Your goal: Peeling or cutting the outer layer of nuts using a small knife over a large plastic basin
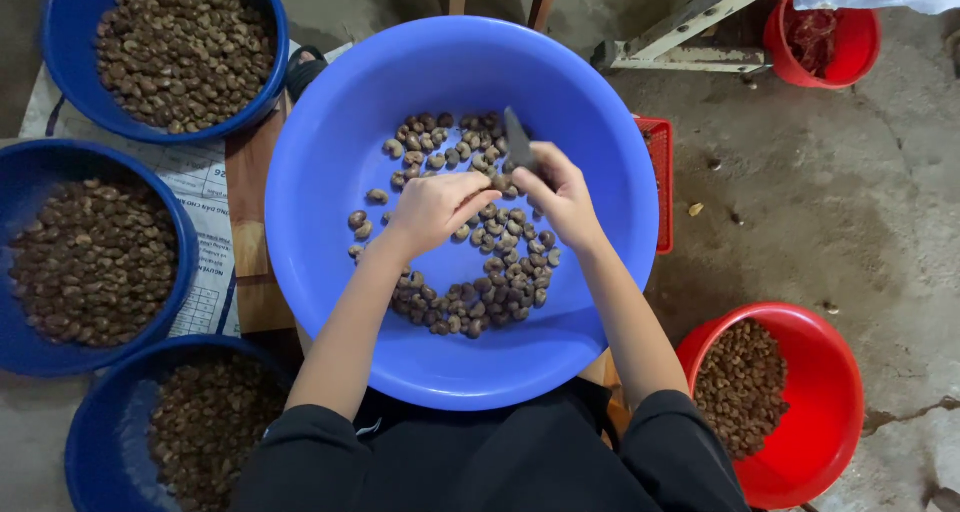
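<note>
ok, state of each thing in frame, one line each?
Big blue basin: on the lap, thinly scattered with nuts.
Knife: in the right hand, blade up.
Left hand: pinching a nut beside the blade.
Three dark blue bowls: near full.
Red bucket: part full.
Far red bucket: contents unclear.

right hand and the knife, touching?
Touching. The head view shows the right hand closed around the lower end of the knife, whose grey blade sticks up above the fingers over the big blue basin.

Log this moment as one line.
left hand: pinching brown nut | right hand: gripping small grey-bladed knife | both over large blue plastic basin
</note>
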